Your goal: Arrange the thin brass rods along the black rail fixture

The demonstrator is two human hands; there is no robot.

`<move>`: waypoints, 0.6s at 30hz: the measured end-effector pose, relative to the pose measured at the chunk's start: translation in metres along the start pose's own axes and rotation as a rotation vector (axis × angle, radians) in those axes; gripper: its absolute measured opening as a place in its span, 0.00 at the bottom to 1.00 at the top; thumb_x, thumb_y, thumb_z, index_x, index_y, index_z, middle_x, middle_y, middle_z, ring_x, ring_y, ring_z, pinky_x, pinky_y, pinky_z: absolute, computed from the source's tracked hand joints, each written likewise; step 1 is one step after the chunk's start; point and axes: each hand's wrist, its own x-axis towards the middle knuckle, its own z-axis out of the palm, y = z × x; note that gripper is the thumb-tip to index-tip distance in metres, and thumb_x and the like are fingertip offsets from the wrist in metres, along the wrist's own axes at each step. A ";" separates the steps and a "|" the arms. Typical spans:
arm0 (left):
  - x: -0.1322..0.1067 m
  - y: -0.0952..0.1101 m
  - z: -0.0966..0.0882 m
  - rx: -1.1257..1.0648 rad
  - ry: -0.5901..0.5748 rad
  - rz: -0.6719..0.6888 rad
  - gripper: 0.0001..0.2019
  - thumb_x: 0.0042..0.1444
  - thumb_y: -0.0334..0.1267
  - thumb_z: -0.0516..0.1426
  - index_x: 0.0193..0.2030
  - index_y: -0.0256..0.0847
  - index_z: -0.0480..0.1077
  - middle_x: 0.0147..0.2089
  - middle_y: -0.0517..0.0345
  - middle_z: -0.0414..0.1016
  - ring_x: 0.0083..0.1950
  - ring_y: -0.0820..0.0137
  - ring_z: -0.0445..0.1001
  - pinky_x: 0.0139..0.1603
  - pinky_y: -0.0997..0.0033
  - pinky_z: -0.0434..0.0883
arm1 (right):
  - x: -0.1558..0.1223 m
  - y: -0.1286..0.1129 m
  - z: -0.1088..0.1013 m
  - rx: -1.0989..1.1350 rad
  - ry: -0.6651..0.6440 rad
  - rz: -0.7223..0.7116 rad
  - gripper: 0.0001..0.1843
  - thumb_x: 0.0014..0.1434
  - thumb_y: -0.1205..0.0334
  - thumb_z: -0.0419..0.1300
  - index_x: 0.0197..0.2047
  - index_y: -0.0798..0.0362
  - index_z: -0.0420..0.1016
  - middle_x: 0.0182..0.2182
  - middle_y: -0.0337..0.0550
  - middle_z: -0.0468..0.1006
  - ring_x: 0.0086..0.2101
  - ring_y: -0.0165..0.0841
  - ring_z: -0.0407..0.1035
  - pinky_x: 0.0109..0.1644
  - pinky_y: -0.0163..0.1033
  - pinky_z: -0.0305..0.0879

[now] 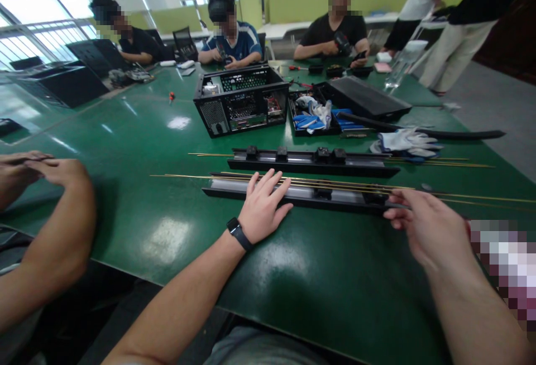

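Note:
My left hand (pixel 263 206), with a black watch on the wrist, lies flat with fingers spread on the near black rail (pixel 335 196), over several thin brass rods (pixel 188 176) that run along it. My right hand (pixel 422 221) is at the rail's right end, fingers curled around the rods and the rail edge there. A second black rail (pixel 312 161) with small black blocks lies just behind, parallel to the first.
An open black computer case (pixel 240 100) stands mid-table on the green table (pixel 146 147). A black tray with blue tools and white gloves (pixel 408 140) lie to the right. Another person's folded hands (pixel 37 172) rest at left. Several people sit at the far side.

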 end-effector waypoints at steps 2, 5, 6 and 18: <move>0.000 0.000 0.000 -0.003 -0.006 -0.002 0.27 0.80 0.41 0.67 0.82 0.44 0.77 0.85 0.34 0.77 0.90 0.42 0.72 0.92 0.26 0.63 | 0.002 0.000 -0.002 0.007 0.050 -0.012 0.19 0.48 0.53 0.81 0.39 0.53 0.83 0.35 0.44 0.85 0.21 0.30 0.74 0.18 0.28 0.62; 0.000 0.000 0.000 0.004 -0.008 -0.007 0.28 0.79 0.40 0.67 0.82 0.45 0.77 0.85 0.35 0.77 0.90 0.42 0.71 0.93 0.26 0.63 | 0.012 0.000 -0.006 0.038 0.154 -0.001 0.19 0.48 0.56 0.80 0.39 0.51 0.79 0.34 0.40 0.83 0.21 0.30 0.74 0.18 0.29 0.62; 0.000 0.000 0.000 0.010 -0.007 -0.008 0.28 0.79 0.40 0.67 0.82 0.45 0.77 0.86 0.35 0.77 0.90 0.42 0.71 0.93 0.26 0.63 | 0.015 0.001 -0.008 0.046 0.166 0.004 0.18 0.49 0.56 0.79 0.39 0.51 0.79 0.34 0.39 0.82 0.21 0.29 0.74 0.18 0.29 0.62; 0.002 -0.006 0.000 0.036 0.014 -0.067 0.27 0.78 0.33 0.66 0.81 0.45 0.79 0.84 0.35 0.79 0.89 0.42 0.73 0.92 0.26 0.65 | 0.001 0.004 -0.001 -0.016 -0.002 -0.024 0.24 0.46 0.49 0.82 0.41 0.54 0.85 0.34 0.45 0.85 0.22 0.30 0.75 0.20 0.28 0.63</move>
